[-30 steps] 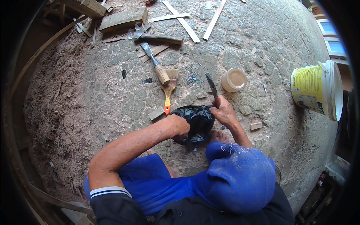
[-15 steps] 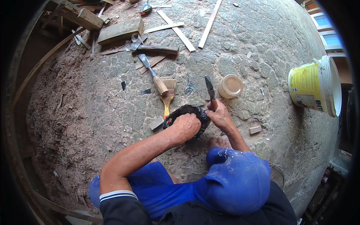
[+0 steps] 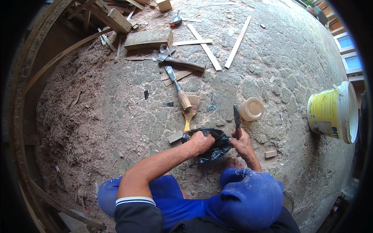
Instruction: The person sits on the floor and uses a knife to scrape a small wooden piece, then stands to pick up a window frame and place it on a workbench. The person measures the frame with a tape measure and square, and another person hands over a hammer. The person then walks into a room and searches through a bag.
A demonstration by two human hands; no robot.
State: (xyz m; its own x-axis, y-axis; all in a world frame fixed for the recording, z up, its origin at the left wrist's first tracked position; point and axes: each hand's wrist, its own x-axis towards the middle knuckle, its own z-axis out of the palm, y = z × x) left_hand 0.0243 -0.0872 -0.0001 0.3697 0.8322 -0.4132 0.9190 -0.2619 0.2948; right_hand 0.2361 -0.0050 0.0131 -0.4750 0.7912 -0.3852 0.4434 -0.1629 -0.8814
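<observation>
My left hand (image 3: 202,143) is closed on the gathered edge of a black plastic bag (image 3: 216,152), its fingertips partly hidden in the folds. In my right hand (image 3: 243,144) is a pair of pliers (image 3: 237,116), jaws pointing away from me; the fingers also pinch the bag's right edge. Just beyond the bag lies a paintbrush (image 3: 190,112) with a yellow handle. A wood-handled chisel (image 3: 181,91) rests with its handle end over the brush's bristles. Small loose nails (image 3: 213,106) are scattered beyond the bag, and a round, clear plastic tub (image 3: 251,109) stands beside the pliers' jaws.
Farther off lie a hammer (image 3: 182,63), a thick wood block (image 3: 148,39), thin wooden strips (image 3: 237,42) and a tape measure (image 3: 176,20). A white and yellow bucket (image 3: 326,112) stands at the right. Wood shavings (image 3: 74,120) cover the left ground; a small wood block (image 3: 271,154) lies right.
The view has shifted, so the scene sits lower and farther right. The bag now hangs more spread between my hands, its right side drawn out toward the right hand.
</observation>
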